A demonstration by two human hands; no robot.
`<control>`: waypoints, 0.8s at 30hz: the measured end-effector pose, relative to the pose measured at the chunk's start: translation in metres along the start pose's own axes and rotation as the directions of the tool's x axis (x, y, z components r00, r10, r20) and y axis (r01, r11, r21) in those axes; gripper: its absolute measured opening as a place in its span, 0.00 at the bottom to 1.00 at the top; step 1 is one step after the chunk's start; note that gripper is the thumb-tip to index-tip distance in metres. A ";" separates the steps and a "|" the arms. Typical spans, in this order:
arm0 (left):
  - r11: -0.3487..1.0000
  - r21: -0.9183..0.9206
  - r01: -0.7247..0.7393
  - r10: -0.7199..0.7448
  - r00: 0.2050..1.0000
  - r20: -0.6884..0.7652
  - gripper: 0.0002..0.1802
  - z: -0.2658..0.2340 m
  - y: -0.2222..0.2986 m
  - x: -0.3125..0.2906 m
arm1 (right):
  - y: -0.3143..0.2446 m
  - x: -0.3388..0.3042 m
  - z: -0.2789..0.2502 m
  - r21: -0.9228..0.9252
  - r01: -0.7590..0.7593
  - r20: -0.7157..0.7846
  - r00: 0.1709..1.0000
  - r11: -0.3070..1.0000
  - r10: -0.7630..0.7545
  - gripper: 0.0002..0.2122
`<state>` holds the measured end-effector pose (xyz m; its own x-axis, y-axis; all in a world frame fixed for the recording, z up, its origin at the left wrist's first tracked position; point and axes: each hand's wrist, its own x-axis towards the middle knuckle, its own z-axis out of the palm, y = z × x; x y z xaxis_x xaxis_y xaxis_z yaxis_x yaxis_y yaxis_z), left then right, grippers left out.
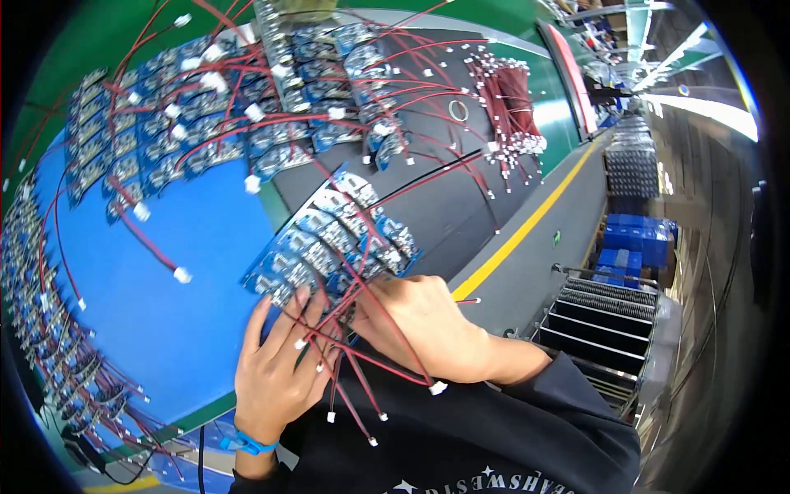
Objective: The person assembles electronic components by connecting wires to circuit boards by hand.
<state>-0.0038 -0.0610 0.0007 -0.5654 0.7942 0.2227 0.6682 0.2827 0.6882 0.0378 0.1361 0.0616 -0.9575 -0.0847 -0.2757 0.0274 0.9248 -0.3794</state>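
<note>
A panel of small blue circuit boards (329,226) lies at a slant in front of me, over the seam of the blue and black mats. Red-and-black wire leads (358,395) with white plugs trail from its near edge across my hands. My left hand (280,379), with a blue band at its wrist, holds the panel's near left edge with its fingers stretched along it. My right hand (428,325) is closed at the near right edge, thumb and fingers together. Wires and the hand itself hide what its fingertips pinch.
More wired board panels (189,115) stretch over the far side of the blue mat (156,288). Others crowd the left rim (58,329). On the black mat (436,206) rests a bundle of red leads (512,103). A wire rack (597,329) and blue boxes (634,239) stand to the right.
</note>
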 end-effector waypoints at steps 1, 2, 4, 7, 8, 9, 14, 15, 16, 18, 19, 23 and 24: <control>0.999 0.028 -0.027 0.027 1.000 0.006 0.17 0.000 -0.001 -0.002 | 0.000 0.000 0.000 -0.016 0.026 0.009 1.000 1.000 -0.025 0.07; 0.999 0.025 -0.042 0.042 0.999 0.004 0.17 0.001 0.000 -0.001 | 0.001 0.000 -0.001 -0.023 0.015 0.000 1.000 1.000 -0.015 0.07; 1.000 0.028 -0.007 0.007 1.000 0.022 0.18 0.002 0.001 0.001 | 0.004 0.003 -0.003 -0.023 0.098 0.029 0.995 0.995 -0.097 0.07; 0.999 0.033 -0.011 0.011 1.000 0.002 0.16 0.003 0.003 0.005 | 0.009 0.005 -0.004 0.015 0.109 0.032 0.993 0.994 -0.110 0.07; 0.999 0.048 -0.006 0.007 1.000 -0.005 0.14 0.004 0.003 0.006 | 0.009 0.005 -0.004 0.025 0.127 0.025 0.992 0.992 -0.127 0.07; 0.999 0.053 -0.010 0.010 1.000 -0.002 0.14 0.005 0.003 0.005 | 0.009 0.003 -0.004 0.028 0.127 0.018 0.992 0.992 -0.127 0.07; 0.998 0.064 -0.021 0.021 1.000 0.013 0.16 0.003 0.000 0.005 | 0.033 -0.006 -0.047 0.161 0.024 0.191 0.980 0.987 -0.055 0.10; 0.997 0.073 -0.016 0.016 1.000 -0.003 0.16 0.003 -0.001 0.004 | 0.048 -0.010 -0.054 0.251 -0.043 0.097 0.995 0.967 0.019 0.11; 0.997 0.076 -0.019 0.019 1.000 -0.009 0.16 0.004 0.001 0.005 | 0.066 -0.015 -0.058 0.344 -0.106 0.005 0.994 0.933 0.111 0.12; 0.997 0.077 0.004 -0.004 1.000 -0.004 0.15 0.001 0.002 0.002 | 0.091 -0.009 -0.061 0.166 -0.451 -0.056 0.884 0.877 0.465 0.11; 0.997 0.081 -0.008 0.007 1.000 0.011 0.14 0.000 0.001 0.001 | 0.106 -0.007 -0.054 0.081 -0.441 -0.248 0.860 0.894 0.447 0.10; 0.995 0.095 -0.044 0.045 0.999 -0.014 0.14 0.004 0.001 0.004 | 0.150 0.010 -0.020 -0.052 -0.449 -0.695 0.658 0.892 0.290 0.10; 0.996 0.072 -0.049 0.050 0.999 -0.005 0.13 0.002 0.002 0.005 | 0.169 0.011 -0.011 -0.050 -0.401 -0.758 0.612 0.915 0.226 0.09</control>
<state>-0.0041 -0.0554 0.0014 -0.5337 0.8047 0.2601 0.7283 0.2810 0.6251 0.0286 0.2958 0.0037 -0.7970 0.4387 0.4150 0.3943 0.8986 -0.1926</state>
